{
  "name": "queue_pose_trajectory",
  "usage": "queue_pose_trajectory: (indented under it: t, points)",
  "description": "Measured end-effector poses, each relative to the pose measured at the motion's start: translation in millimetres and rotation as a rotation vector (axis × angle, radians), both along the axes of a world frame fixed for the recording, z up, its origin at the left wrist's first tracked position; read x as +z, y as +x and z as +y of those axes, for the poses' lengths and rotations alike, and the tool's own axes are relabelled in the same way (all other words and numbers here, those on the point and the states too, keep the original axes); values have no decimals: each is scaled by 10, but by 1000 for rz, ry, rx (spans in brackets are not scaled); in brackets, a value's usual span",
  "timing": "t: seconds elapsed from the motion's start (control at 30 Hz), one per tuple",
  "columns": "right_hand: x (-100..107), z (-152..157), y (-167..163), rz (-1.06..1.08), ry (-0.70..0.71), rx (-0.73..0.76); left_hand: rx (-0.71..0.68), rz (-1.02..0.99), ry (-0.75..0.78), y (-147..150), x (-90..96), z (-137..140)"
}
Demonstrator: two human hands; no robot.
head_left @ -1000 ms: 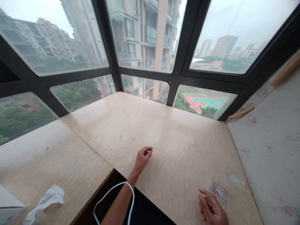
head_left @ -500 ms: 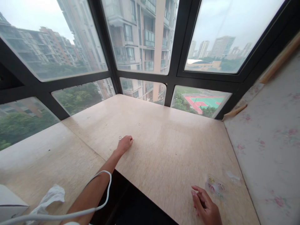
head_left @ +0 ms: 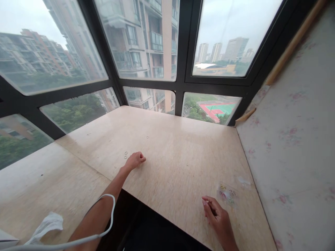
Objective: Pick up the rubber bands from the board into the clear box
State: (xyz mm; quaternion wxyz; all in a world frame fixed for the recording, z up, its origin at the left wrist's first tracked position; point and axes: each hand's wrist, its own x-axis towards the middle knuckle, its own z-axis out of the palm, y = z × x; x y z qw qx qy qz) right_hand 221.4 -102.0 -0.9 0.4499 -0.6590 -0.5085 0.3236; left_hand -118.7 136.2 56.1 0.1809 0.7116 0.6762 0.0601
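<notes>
My left hand (head_left: pixel 135 160) is closed low over the tabletop (head_left: pixel 167 167), fingers bent inward. Whatever its fingertips hold, if anything, is hidden. Just left of it lie two small thin rings, an upper ring (head_left: pixel 126 153) and a lower ring (head_left: pixel 125 157), close together. Farther back is another small ring (head_left: pixel 147 137). My right hand (head_left: pixel 215 213) rests near the front edge with its fingers curled and thumb close to the index fingertip; nothing shows between them. Beside it stands a clear plastic box (head_left: pixel 226 194) holding several coloured rings.
A clear plastic piece (head_left: pixel 244 180) lies behind the box, near the papered wall (head_left: pixel 290 146). Dark window frames (head_left: pixel 180 83) border the back. At the front left are a crumpled tissue (head_left: pixel 48 226), a white box corner (head_left: pixel 6 240) and a white cable (head_left: pixel 112 209) across my left forearm.
The view has turned to the right. My left hand has moved slightly right, away from the two rings, and the lower one is now uncovered. My right hand keeps its curled pose.
</notes>
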Motion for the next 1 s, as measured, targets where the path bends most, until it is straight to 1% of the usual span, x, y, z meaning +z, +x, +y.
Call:
queue_pose_trajectory:
  t: [0.07,0.13,0.23,0.33,0.47,0.6,0.73,0.9,1.0]
  points:
    - [24,-4,-6,-1,3,13,-24,-107,-6,205,17,-40]
    - [47,-8,-12,-3,5,28,-63,-304,-18,509,35,-105]
    - [76,-3,-18,-15,17,43,-158,-635,-82,1092,60,-281]
    - [93,11,-22,-33,36,34,-299,-772,-143,1694,81,-553]
    - [110,17,-25,-17,50,15,-502,-775,-202,2340,101,-934]
    - [113,10,-18,3,59,2,-680,-646,-153,2760,108,-1173]
    - [92,10,0,50,58,-35,-795,-487,-143,2987,117,-1253]
    - [89,4,8,181,45,-74,-881,-314,-107,3132,133,-1244]
    - [101,-3,6,216,46,-84,-916,-265,-81,3199,117,-1229]
